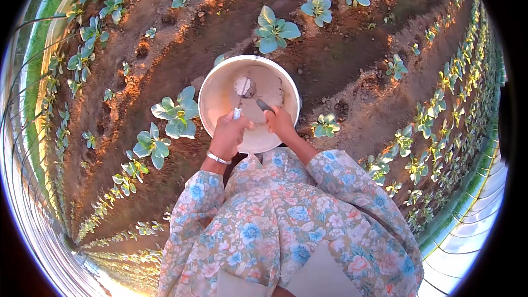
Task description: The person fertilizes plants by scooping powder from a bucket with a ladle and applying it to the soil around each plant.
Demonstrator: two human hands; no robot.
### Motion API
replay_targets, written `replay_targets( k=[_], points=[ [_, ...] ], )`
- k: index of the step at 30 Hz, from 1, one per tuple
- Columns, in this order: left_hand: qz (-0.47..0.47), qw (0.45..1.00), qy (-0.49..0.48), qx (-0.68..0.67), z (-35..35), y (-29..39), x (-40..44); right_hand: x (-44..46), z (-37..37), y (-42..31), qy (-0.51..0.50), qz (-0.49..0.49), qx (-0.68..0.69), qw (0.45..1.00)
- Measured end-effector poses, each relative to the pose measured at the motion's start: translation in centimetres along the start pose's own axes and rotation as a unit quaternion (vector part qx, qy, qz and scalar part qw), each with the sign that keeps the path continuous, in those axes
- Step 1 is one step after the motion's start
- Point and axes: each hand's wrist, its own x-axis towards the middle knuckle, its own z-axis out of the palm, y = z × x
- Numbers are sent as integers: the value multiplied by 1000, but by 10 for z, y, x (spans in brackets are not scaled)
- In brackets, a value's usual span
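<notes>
A white bucket [298, 96] stands in front of me, with pale powdery material [261, 111] inside it. My left hand [227, 133], a metal bangle at its wrist, is closed around the white handle of a spoon [246, 87]. The spoon's bowl lies inside the bucket and carries a whitish heap. My right hand [280, 123] reaches over the bucket's right side, its fingers closed on a short dark grey piece [264, 105] that points toward the spoon. Its exact kind cannot be made out, since the fingers cover one end.
Rows of leafy green seedlings [276, 30] grow in brown soil [220, 27] on both sides. Two plants [179, 113] stand close to the bucket's left, and a smaller one [325, 126] is at its right. Floral clothing [286, 214] covers my lap and arms.
</notes>
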Motion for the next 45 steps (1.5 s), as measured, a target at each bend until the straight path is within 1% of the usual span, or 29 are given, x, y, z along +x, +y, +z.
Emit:
replay_targets(
  k=[1,3,5,8,11,14,16,18,21,24,26,27,29,30,31,34,35,39,41,44,45],
  points=[
    [-4,1000,0,-11,-3,-2,4,-14,-5,-3,-18,20,30,999],
    [-1,999,10,-51,-9,-11,10,-44,-17,-19,-52,29,117,991],
    [2,996,22,-91,-16,-16,15,-60,-28,-14,-99,39,190,976],
    [13,988,38,-147,-32,-24,21,-88,-48,-21,-131,23,223,966],
    [30,983,47,-175,-62,-26,22,-104,-62,-16,-118,23,256,959],
    [37,974,85,-206,-89,-32,20,-111,-74,-18,-93,14,294,951],
    [47,969,102,-221,-103,-35,16,-99,-80,-15,-81,18,312,946],
    [59,961,120,-241,-117,-38,10,-81,-81,-19,-47,19,284,958],
    [62,946,157,-276,-142,-44,3,-38,-75,-24,-13,7,257,966],
    [64,939,183,-284,-163,-46,-8,23,-66,-22,-9,20,249,968],
    [50,928,208,-304,-172,-47,-18,85,-57,-14,42,68,105,991],
    [58,929,203,-305,-179,-50,-20,109,-53,-2,67,90,30,993],
    [56,923,215,-314,-187,-53,-28,143,-63,53,87,40,140,985],
    [56,921,219,-318,-190,-53,-31,151,-68,65,98,14,197,976],
    [51,920,224,-318,-191,-53,-34,123,-71,27,134,76,166,974],
    [49,910,235,-339,-186,-61,-38,85,-104,36,90,32,300,949],
    [55,906,233,-348,-182,-64,-39,71,-115,37,99,50,308,945],
    [96,895,228,-372,-148,-73,-48,36,-168,82,119,64,310,941],
    [107,885,243,-383,-119,-74,-56,25,-194,113,127,59,344,929],
    [142,880,242,-383,-70,-70,-60,13,-229,140,133,48,404,904],
    [138,872,244,-401,-58,-65,-59,10,-239,144,134,42,419,897]
  ],
)
